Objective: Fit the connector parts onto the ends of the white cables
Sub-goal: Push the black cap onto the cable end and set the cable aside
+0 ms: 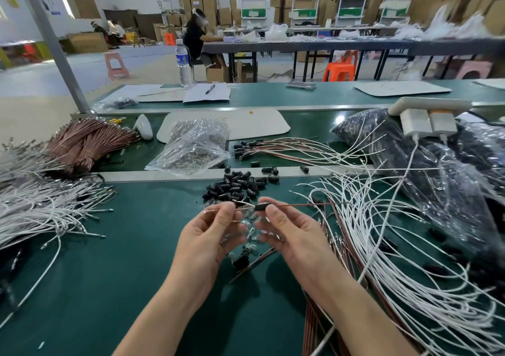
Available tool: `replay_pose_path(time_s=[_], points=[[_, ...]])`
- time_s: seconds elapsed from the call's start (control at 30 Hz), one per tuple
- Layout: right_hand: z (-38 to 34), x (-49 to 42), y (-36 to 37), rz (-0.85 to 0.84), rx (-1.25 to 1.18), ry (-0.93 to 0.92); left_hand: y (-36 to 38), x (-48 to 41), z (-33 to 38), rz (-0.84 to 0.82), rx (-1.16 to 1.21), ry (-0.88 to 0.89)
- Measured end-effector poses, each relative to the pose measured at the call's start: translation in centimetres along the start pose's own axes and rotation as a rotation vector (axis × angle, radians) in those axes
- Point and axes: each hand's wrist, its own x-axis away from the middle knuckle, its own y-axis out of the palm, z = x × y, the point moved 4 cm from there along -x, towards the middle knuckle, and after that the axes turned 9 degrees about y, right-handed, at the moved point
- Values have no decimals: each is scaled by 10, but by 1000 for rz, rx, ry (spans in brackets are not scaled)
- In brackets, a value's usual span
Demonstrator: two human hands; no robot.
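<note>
Between left hand [210,238] and right hand [292,235], connector [263,207]

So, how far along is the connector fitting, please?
Done: a few wires capped with black connectors lie behind. In hand: the right hand holds a black connector on a brown wire, the left hand pinches a thin lead. Left: loose connectors and heaps of white cables.

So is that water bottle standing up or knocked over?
Upright. The water bottle stands on its base, cap on top, beside the papers.
</note>
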Motion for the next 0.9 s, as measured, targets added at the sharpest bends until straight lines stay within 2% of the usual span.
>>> replay_pose_path(time_s=[0.07, 0.13, 0.2, 0.23, 0.3, 0.37, 0.43, 0.47, 0.67, 0.9], points=[[1, 2, 5, -52, 43, -7, 10, 5, -4, -73, -42, -2], [-8, 3, -1, -32, 14, -57, 12, 8, -3, -65, -121, 42], [-23, 5, -18, 43, -97, -116, 7, 11, 1, -57, -383, 191], [-31, 7, -27, 83, -174, -144, 8, 14, 4, -107, -559, 306], [-42, 9, -44, 162, -303, -189, 23, 27, 4, -366, -911, 567], [-47, 12, -53, 230, -367, -205, 46, 40, -9, -745, -1226, 837], [-47, 12, -58, 267, -405, -200, 60, 47, -23, -1072, -1391, 942], [-47, 12, -59, 268, -418, -193, 64, 46, -26, -1159, -1430, 931], [-44, 12, -60, 234, -440, -152, 69, 39, -18, -1304, -1468, 978], [-44, 12, -59, 215, -422, -134, 72, 39, -9, -1322, -1594, 1089]])
